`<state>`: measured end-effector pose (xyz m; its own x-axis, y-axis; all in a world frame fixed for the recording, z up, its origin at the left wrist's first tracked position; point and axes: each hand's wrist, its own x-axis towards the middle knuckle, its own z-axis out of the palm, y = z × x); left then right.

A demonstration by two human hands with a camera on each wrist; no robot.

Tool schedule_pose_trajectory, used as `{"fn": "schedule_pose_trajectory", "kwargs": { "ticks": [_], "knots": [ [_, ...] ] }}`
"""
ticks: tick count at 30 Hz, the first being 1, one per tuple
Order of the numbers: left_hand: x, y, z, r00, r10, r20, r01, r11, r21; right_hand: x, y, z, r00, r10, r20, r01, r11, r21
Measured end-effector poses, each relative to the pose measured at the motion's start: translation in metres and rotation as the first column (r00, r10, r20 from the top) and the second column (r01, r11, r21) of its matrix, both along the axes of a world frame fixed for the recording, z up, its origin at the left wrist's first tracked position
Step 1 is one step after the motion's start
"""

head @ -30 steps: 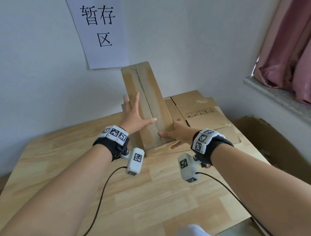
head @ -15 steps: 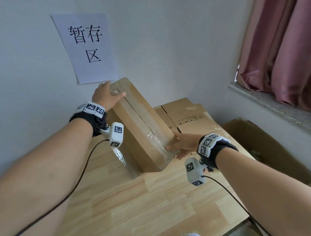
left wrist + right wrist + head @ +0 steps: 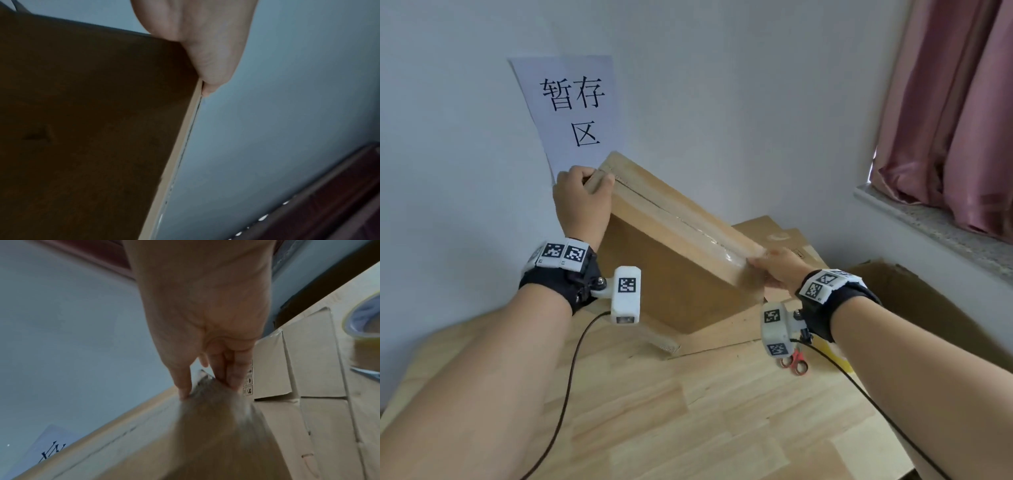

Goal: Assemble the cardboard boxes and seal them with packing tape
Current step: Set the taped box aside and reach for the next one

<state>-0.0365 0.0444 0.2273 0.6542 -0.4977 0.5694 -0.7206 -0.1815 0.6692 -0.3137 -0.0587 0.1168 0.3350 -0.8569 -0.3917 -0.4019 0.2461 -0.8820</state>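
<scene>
In the head view I hold a closed cardboard box (image 3: 674, 274) tilted, its narrow face up with clear tape along the seam. My left hand (image 3: 592, 185) grips the raised far-left end, fingers curled over it; in the left wrist view the hand (image 3: 205, 65) lies along the edge of the dark box side (image 3: 82, 129). My right hand (image 3: 763, 265) pinches the lower right corner; in the right wrist view its fingers (image 3: 226, 369) and thumb clamp the box (image 3: 185, 443) at that taped corner. Whether the lowest box corner touches the flat cardboard (image 3: 774, 233) beneath I cannot tell.
Red-handled scissors (image 3: 796, 363) lie on the wooden table (image 3: 688, 411) by my right wrist. A tape roll (image 3: 366, 324) sits on flattened boxes (image 3: 316, 353). A large open carton (image 3: 914, 308) stands right of the table. The wall with a paper sign (image 3: 571, 109) is close behind.
My left hand went from the box's taped face up to its top end. The box tipped over to a slant and rose; my right hand stays at its lower corner.
</scene>
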Motion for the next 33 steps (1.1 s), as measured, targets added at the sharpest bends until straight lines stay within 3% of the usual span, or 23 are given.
{"fn": "schedule_pose_trajectory", "kwargs": {
  "ticks": [4,7,13,23,27,33],
  "knots": [
    [-0.012,0.001,-0.011,0.999,-0.051,0.002,0.051,0.999,-0.005,0.016,-0.006,-0.003,0.991,-0.129,0.024,0.128,0.992,0.019],
    [-0.012,0.001,-0.031,0.995,-0.097,-0.032,0.097,0.995,0.025,0.021,-0.007,-0.018,0.994,-0.107,-0.027,0.109,0.990,0.090],
    [-0.017,-0.005,-0.033,0.991,-0.126,-0.036,0.128,0.988,0.083,0.026,-0.017,-0.029,0.988,-0.117,-0.096,0.118,0.993,0.007],
    [-0.021,0.004,-0.038,0.997,-0.038,-0.068,0.047,0.990,0.131,0.027,-0.027,-0.061,0.974,-0.217,0.065,0.209,0.971,0.112],
    [-0.019,0.008,-0.042,0.997,-0.023,-0.068,0.033,0.988,0.149,0.032,-0.027,-0.058,0.983,-0.186,0.014,0.186,0.983,0.000],
    [-0.023,0.008,-0.041,0.997,-0.027,-0.075,0.038,0.987,0.155,0.045,-0.023,-0.046,0.963,-0.183,-0.199,0.144,0.970,-0.197]
  ]
}}
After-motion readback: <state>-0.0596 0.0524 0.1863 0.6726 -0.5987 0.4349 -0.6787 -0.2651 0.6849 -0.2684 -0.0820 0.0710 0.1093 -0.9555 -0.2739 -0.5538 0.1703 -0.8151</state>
